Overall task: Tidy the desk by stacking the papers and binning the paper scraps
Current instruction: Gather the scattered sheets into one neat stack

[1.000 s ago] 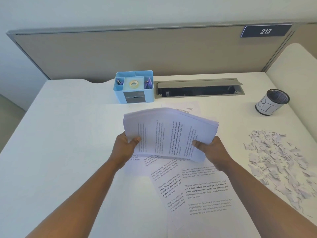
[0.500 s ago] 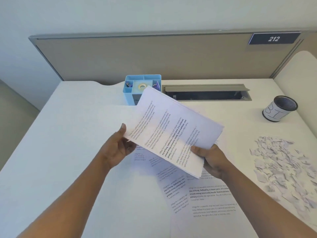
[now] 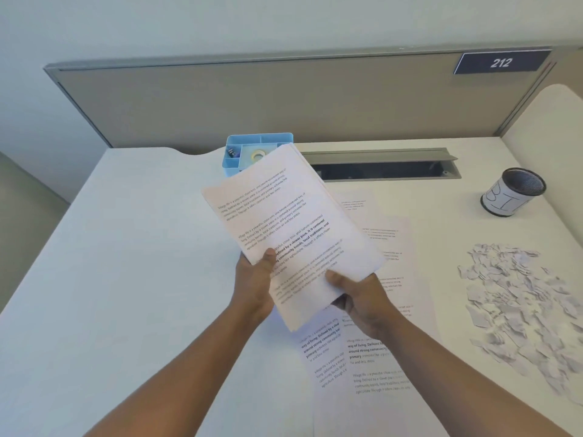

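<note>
A stack of printed papers (image 3: 284, 222) is lifted above the desk, tilted with its far end toward the back. My left hand (image 3: 255, 285) grips its near left edge, thumb on top. My right hand (image 3: 359, 294) grips the near right corner, thumb on the top sheet. Several loose printed sheets (image 3: 372, 351) lie flat on the white desk (image 3: 132, 279) under and to the right of the stack. A heap of torn paper scraps (image 3: 520, 307) is spread at the right. A small mesh bin (image 3: 511, 192) with a white label stands at the back right.
A blue desk organiser (image 3: 243, 152) with tape and clips stands at the back, partly hidden by the stack. A grey cable tray (image 3: 381, 167) lies open behind it. A grey partition (image 3: 252, 102) closes the back edge, with another desk surface at far right.
The stack has turned from lying sideways to pointing away from me. Both hands have shifted to its near end, with the left thumb now on top.
</note>
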Motion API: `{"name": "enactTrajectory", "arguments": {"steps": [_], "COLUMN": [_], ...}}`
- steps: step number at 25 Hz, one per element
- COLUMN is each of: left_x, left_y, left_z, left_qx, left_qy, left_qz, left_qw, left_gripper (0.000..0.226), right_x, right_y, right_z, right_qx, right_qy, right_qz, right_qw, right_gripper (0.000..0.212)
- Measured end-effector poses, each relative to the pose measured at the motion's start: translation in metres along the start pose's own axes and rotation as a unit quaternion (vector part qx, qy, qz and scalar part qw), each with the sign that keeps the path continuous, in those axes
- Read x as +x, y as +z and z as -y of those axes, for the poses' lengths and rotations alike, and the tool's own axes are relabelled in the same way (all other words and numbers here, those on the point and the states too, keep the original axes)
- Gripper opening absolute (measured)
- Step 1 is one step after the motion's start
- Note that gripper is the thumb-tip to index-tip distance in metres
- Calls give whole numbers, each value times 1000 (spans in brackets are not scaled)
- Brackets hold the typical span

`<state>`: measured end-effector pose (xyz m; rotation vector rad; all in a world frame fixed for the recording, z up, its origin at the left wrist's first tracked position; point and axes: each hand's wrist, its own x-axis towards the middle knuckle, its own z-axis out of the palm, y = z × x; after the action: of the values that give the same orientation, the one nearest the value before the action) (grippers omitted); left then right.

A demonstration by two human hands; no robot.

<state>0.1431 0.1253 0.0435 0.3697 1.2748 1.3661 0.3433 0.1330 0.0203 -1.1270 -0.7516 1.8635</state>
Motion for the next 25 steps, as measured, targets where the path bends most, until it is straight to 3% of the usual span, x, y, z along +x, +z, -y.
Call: {"name": "enactTrajectory", "arguments": {"steps": [3,8,11,15,19,25], "left_x": [6,8,5,3,0,5], "left_y": [-12,-21,-17,-16,-16,-22], "left_z": [-6,2,9,18,20,12], "left_qx": [67,158,169,182,186,200], "left_qy": [3,-49,-99,-133,-160,-177], "left_qz": [-7,66,106,128,126,157], "left_qw": [998,984,975,966,961,951], "left_gripper": [33,30,30,32,32,31], "right_x": [9,14,12,5,2,4], "right_y": [-35,-56,-51,-51,-48,-45], "right_z": [22,40,33,22,19,12], "right_qx": [66,-81,-73,-75,-107,-99], "right_qy": [23,95,122,137,114,121], "right_qz": [-31,33,62,20,-11,-37], "right_qw": [997,992,988,987,988,987], "right_gripper": [39,36,43,45,28,26]}}
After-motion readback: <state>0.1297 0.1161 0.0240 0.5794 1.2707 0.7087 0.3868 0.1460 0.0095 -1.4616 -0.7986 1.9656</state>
